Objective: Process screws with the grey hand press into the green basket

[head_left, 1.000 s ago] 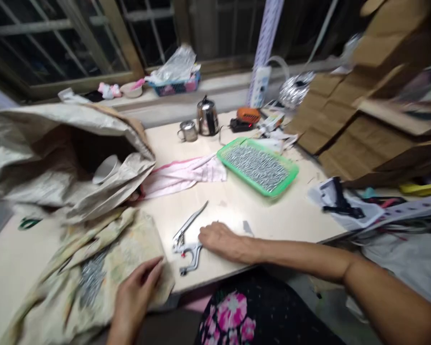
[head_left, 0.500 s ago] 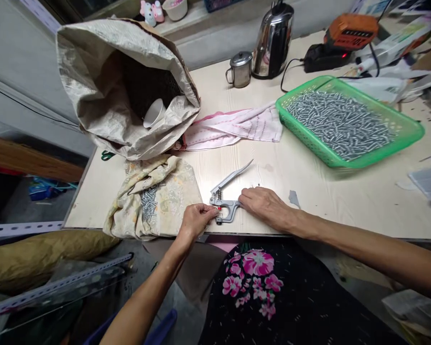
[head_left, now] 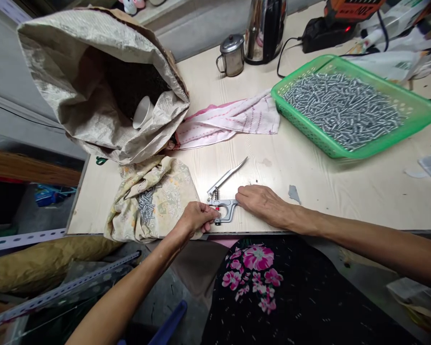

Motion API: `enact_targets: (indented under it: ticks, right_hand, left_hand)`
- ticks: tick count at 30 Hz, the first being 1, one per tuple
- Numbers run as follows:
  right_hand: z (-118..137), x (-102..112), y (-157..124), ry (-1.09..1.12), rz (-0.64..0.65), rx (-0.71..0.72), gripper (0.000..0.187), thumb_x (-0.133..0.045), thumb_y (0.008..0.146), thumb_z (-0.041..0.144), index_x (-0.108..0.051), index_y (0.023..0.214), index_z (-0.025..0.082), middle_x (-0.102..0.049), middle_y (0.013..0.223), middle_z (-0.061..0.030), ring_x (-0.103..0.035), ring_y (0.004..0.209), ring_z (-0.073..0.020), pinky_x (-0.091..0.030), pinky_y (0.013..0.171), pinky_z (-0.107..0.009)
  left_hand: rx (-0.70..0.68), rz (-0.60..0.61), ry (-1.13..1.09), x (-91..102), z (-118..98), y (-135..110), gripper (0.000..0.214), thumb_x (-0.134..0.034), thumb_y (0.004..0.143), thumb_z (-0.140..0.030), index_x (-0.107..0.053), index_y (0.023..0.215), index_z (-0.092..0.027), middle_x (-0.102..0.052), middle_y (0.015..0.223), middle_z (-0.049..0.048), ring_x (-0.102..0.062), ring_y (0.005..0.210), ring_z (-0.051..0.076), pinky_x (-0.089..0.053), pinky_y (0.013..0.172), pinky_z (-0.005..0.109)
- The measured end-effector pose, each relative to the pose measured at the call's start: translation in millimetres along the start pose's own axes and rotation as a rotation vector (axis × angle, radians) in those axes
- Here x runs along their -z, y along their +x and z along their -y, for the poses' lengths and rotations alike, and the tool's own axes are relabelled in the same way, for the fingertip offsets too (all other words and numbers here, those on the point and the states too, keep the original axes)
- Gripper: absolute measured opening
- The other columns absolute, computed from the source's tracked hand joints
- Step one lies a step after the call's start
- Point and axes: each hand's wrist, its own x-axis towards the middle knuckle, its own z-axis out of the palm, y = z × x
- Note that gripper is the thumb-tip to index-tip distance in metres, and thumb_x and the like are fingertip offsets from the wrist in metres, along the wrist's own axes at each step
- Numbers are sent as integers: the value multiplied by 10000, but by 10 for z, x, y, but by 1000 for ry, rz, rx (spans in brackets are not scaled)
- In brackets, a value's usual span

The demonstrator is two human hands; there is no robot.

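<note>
Grey snap-fastener pliers (head_left: 230, 211) lie near the table's front edge, their upper lever raised apart from the lower frame and a spring and red part at the jaw. My right hand (head_left: 260, 203) is closed round the fixed handle's right end. At the jaw, my left hand (head_left: 196, 218) is pinched, thumb and fingertips right by the red part; whatever is between them is too small or hidden to name. To its left, small silver metal pins (head_left: 146, 206) lie heaped on a cream patterned cloth (head_left: 177, 187).
A green basket (head_left: 330, 152) full of silver metal pins stands at right. The large woven sack (head_left: 107, 28), holding a white cup (head_left: 142, 112), rises at left. Behind are a pink-white towel (head_left: 233, 120), a lidded metal mug (head_left: 233, 57) and a kettle (head_left: 264, 33). A grey scrap (head_left: 293, 193) lies right.
The view has shifted slightly downward and closer. My left fingertips have moved a little lower at the pliers' jaw. My right hand keeps its hold, and the lever stays raised.
</note>
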Motion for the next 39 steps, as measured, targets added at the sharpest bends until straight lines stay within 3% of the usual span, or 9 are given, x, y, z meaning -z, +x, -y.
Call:
enact_targets:
  ticks: [4, 7, 8, 11, 13, 19, 30, 35, 39]
  right_hand:
    - [8, 37, 1, 9, 53, -25, 190, -361, 957, 89, -479, 842, 183, -530, 841, -46, -432, 725, -174, -321, 649, -315]
    - [-52, 177, 62, 19, 118, -32, 111, -453, 992, 249, -519, 942, 176, -576, 963, -73, -490, 813, -192, -378, 691, -320]
    - [-94, 232, 98, 6, 115, -29, 180, -536, 968, 342, -526, 1024, 171, -582, 1061, -97, -508, 887, -214, -402, 727, -332]
    - [-246, 364, 236, -96, 81, -19, 749, -782, 745, 538, -443, 1295, 161, -469, 1366, -175, -448, 1164, -339, -418, 886, -434]
    - [-325, 399, 323, -153, 104, 6, 917, -836, 640, 582, -425, 1332, 143, -469, 1372, -190, -401, 1230, -386, -389, 943, -484]
    - [-304, 389, 381, -239, 194, 56, 648, -746, 726, 571, -527, 1157, 139, -605, 1056, -121, -510, 966, -290, -371, 857, -417]
    - [-169, 413, 254, -196, 174, 1, 576, -706, 819, 402, -479, 1280, 142, -593, 1123, -126, -479, 1015, -291, -312, 859, -414]
    - [-189, 391, 219, -173, 165, 70, 235, -667, 859, 409, -638, 936, 189, -561, 1106, -118, -470, 1015, -289, -322, 877, -431]
    - [-214, 383, 183, -134, 161, 102, 180, -638, 896, 376, -660, 817, 215, -538, 1143, -113, -458, 1071, -299, -312, 904, -459]
  left_hand:
    - [-14, 21, -12, 5, 5, 9, 304, -774, 712, -388, -612, 634, -144, -531, 377, -38, -421, 309, 66, -273, 341, 166]
    - [-4, 27, -41, -8, 9, 0, 328, -799, 676, -413, -622, 633, -141, -523, 378, -41, -396, 302, 56, -292, 350, 168]
    - [-2, 28, -43, -12, 10, -4, 342, -808, 665, -427, -629, 632, -138, -522, 380, -40, -396, 305, 54, -296, 354, 168]
    - [1, 23, -42, -18, 14, -14, 364, -820, 653, -453, -656, 640, -127, -526, 391, -30, -417, 324, 58, -305, 361, 166]
    - [8, 15, -46, -19, 16, -23, 359, -820, 660, -450, -672, 657, -124, -529, 397, -26, -426, 336, 61, -312, 365, 166]
    - [29, 5, -69, -41, 13, -68, 331, -818, 672, -424, -683, 681, -122, -525, 393, -33, -403, 324, 54, -288, 356, 164]
    - [-24, 7, -171, -83, 88, -95, 324, -821, 655, -403, -678, 671, -112, -513, 401, -43, -412, 330, 49, -324, 360, 168]
    - [-18, 2, -143, -89, 128, -90, 370, -834, 632, -454, -687, 682, -118, -528, 426, -32, -449, 352, 59, -323, 367, 166]
    - [4, 20, -128, -92, 133, -88, 369, -837, 625, -451, -674, 654, -121, -532, 429, -29, -442, 348, 54, -322, 363, 163]
